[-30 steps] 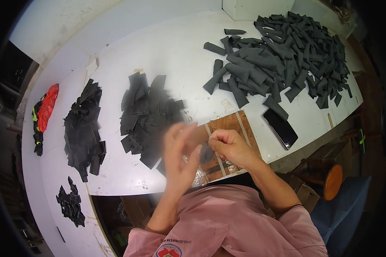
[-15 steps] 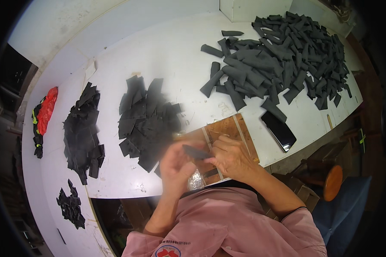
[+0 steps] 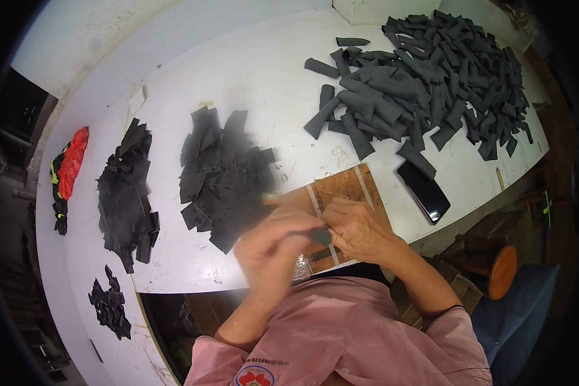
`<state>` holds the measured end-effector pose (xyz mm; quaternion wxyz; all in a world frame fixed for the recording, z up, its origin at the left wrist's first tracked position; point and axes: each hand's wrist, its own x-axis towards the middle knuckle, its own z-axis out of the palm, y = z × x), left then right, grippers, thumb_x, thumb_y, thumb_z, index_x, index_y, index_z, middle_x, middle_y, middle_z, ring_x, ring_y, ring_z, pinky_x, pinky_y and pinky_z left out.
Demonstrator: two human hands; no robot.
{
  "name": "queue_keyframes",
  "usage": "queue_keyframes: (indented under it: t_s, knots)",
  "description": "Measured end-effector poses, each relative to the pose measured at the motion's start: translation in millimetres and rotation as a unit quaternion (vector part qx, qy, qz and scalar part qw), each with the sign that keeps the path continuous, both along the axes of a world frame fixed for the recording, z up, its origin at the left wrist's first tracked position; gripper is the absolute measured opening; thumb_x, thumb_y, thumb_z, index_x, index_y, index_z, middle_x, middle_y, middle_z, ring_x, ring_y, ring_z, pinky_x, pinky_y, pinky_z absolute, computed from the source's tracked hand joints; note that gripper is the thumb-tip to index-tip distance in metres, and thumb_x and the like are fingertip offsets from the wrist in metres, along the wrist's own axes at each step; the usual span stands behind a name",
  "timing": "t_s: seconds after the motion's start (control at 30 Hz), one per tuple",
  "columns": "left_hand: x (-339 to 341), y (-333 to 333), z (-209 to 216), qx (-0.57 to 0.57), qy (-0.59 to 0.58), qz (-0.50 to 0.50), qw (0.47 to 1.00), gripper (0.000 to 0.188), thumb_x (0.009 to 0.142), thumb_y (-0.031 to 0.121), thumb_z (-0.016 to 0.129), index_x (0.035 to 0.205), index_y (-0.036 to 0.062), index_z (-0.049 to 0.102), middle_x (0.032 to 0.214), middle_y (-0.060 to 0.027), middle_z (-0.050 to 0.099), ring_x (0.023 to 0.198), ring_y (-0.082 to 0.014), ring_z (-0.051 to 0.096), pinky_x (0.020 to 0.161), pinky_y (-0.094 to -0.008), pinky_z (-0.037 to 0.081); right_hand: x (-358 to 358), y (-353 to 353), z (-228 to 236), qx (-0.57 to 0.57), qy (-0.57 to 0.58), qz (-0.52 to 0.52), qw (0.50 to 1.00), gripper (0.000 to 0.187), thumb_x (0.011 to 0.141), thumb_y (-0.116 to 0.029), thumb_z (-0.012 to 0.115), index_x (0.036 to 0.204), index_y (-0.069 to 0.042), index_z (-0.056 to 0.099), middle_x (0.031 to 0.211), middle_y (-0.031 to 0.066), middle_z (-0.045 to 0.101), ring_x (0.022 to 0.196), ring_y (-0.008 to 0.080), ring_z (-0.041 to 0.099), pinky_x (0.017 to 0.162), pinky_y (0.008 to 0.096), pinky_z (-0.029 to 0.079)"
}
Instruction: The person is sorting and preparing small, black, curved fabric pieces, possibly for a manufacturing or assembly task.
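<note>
A small dark grey piece of cloth-like material (image 3: 318,235) is held between my two hands, above a brown wooden board (image 3: 374,193) at the table's front edge. My right hand (image 3: 359,230) pinches its right end with curled fingers. Smeared by motion, my left hand (image 3: 270,248) closes on the left end, and its fingers cover part of the piece. Just left of that hand lies a heap of flat dark pieces (image 3: 215,174). Farther off to the right spreads a big pile of dark grey tapered tubes (image 3: 424,83).
A black phone (image 3: 423,192) lies right of the board, touching one tube. Leftward on the white table (image 3: 174,270) are another stack of flat dark pieces (image 3: 125,193), small dark scraps (image 3: 109,305) and a red bag (image 3: 75,157). A round wooden stool (image 3: 502,273) stands at the right.
My left hand has moved right, toward my right hand, and now covers more of the dark piece. The view has shifted slightly; the piles look the same.
</note>
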<state>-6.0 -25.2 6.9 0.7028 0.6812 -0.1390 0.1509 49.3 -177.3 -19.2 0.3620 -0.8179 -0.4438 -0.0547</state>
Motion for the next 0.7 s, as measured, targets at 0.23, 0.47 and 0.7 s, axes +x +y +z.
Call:
queue_keyframes:
  t_s: [0.23,0.47,0.7]
  knots:
    - [-8.0,4.4,-13.4,-0.366,0.119,-0.034,0.922,0.019,0.08,0.018,0.059,0.087,0.0005,0.055,0.085,-0.0141,0.057,0.084,-0.0258,0.053,0.082,-0.0388,0.041,-6.8,9.4,-1.9,-0.051,0.023,-0.007,0.998,0.024,0.072,-0.025,0.061,0.063,-0.004,0.056,0.061,0.0075,0.052,0.065,0.0242,0.054,0.055,0.0338,0.044]
    - [-15.2,18.7,-27.6,-0.163,0.107,0.186,0.963,0.015,0.079,0.005,0.056,0.092,-0.0037,0.058,0.089,-0.0144,0.06,0.085,-0.0181,0.055,0.076,-0.0283,0.043,3.1,3.2,39.6,0.174,0.125,0.031,0.976,0.022,0.073,-0.021,0.063,0.08,0.0,0.06,0.062,0.0091,0.052,0.06,0.025,0.054,0.055,0.0335,0.043]
    - [-30.2,39.3,-89.3,0.384,0.131,0.316,0.857,0.045,0.067,0.017,0.067,0.104,-0.0016,0.05,0.099,-0.0168,0.051,0.092,-0.0288,0.05,0.078,-0.0353,0.041,34.7,-12.1,34.1,0.352,0.191,-0.269,0.876,0.039,0.09,-0.032,0.039,0.083,0.001,0.058,0.06,-0.0004,0.047,0.055,0.0062,0.042,0.052,0.0196,0.034]
